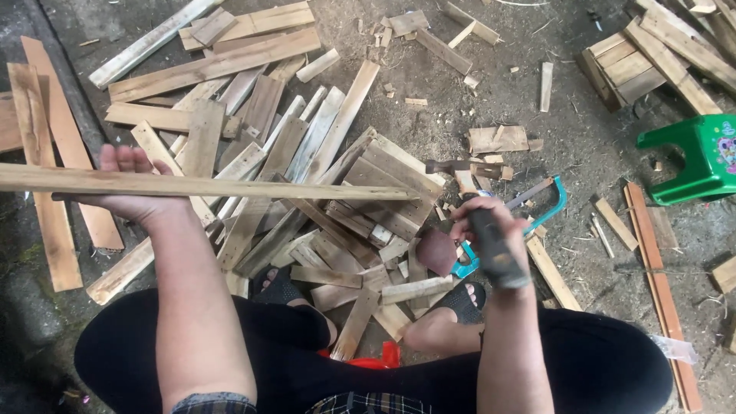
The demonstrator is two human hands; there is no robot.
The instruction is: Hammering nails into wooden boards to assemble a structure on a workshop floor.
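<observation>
Up close, the left hand (134,188) is wrapped around a long thin wooden slat (207,185), gripping it near its left end, so that the slat lies almost level across the view and reaches over the pile of boards (307,176). The right hand (484,226) is closed on the dark handle of a hatchet (491,249); the handle points toward the camera, and the reddish-brown blade (437,251) hangs just left of the fist, over the scraps by the knees. The two hands are well apart.

Just behind the right hand, a hacksaw with a teal frame (537,211) lies on the ground, partly hidden by the fist. Both feet, in black sandals (464,300), rest among the cut pieces, and a red object (379,358) shows between the legs. Farther out, a green plastic stool (690,157) stands at the right edge, with a stack of planks (659,61) behind it. Sawdust and wood chips cover the concrete floor (567,146).
</observation>
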